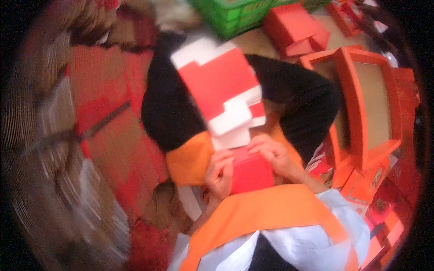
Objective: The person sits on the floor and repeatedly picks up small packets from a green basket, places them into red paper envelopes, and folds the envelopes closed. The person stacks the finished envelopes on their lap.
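Observation:
A red and white carton blank with stepped white flaps lies over my lap between my dark trouser legs. Further layers of white and red card show under its near edge. Close to my body is a plain red panel, bordering the near white flap. My left hand grips the panel's left side, fingers curled with the tips at its top edge. At the upper right corner, my right hand pinches the same edge. Whether panel and blank are one piece, I cannot tell; the picture is blurred.
Flat cardboard stacks, red and brown, fill the left, one bundle tied with a dark strap. A green crate stands ahead, beside a folded red box. Orange open-topped trays stand to the right above printed red packets.

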A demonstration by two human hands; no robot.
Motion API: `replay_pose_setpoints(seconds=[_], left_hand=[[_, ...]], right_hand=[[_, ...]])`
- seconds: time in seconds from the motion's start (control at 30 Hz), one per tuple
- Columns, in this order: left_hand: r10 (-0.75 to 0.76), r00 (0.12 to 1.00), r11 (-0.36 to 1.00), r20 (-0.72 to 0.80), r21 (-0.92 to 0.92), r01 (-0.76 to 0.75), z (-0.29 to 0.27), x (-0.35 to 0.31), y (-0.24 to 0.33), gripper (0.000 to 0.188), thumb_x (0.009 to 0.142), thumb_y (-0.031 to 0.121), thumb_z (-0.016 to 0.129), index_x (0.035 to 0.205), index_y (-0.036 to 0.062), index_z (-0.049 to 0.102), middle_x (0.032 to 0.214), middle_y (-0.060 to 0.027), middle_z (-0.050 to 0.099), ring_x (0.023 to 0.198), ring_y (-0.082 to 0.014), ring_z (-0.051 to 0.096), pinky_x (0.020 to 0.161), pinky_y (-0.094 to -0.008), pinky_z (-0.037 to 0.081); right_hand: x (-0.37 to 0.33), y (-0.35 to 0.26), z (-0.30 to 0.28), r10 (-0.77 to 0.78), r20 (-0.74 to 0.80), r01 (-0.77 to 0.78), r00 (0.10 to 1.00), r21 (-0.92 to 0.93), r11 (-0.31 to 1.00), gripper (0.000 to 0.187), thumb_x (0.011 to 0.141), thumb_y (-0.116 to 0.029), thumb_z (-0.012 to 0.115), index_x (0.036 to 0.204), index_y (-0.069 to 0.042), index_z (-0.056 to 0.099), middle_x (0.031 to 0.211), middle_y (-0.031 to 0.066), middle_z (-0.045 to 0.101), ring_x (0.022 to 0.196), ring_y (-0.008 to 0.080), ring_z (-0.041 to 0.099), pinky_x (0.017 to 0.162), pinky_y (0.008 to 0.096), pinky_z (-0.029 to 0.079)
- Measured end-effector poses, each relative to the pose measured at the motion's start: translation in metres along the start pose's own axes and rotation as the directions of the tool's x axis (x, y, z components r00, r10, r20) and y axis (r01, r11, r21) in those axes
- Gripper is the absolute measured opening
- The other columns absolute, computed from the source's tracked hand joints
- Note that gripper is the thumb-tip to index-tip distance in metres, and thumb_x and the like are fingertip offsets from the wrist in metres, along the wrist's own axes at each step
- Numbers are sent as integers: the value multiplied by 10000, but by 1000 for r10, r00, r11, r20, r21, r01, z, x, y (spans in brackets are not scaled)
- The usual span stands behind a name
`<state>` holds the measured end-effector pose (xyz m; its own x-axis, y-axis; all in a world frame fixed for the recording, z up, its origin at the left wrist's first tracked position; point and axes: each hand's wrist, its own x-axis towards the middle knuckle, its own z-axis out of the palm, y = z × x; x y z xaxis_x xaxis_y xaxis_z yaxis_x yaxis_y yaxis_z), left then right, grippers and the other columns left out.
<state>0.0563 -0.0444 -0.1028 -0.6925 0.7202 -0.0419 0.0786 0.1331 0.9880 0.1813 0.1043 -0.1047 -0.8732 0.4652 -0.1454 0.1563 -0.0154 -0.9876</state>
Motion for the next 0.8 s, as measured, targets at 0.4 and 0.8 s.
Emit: replay_pose_setpoints(seconds=[0.4, 0.8], left_hand=[[-27, 993, 989, -112, -149, 11, 15, 46, 21, 146, 865, 141, 523, 893, 14, 590, 1197, -152, 465, 1069, -223, 486, 934, -353, 374], [-128, 955, 975, -267, -209, 72, 12, 79, -20, 189, 839, 60, 506, 1019, 9, 532, 1211, -127, 454, 1120, -212, 445, 958, -342, 345]], right_hand=[[36, -63, -81, -9, 158, 30, 987, -136, 990, 208, 845, -127, 544, 1015, -26, 607, 1068, 112, 573, 1031, 226, 528, 906, 327, 403], [148, -34, -237, 64, -764, -21, 642, 67, 998, 444, 931, -283, 415, 1279, -12, 367, 1287, 100, 413, 1173, 193, 404, 1006, 324, 295]])
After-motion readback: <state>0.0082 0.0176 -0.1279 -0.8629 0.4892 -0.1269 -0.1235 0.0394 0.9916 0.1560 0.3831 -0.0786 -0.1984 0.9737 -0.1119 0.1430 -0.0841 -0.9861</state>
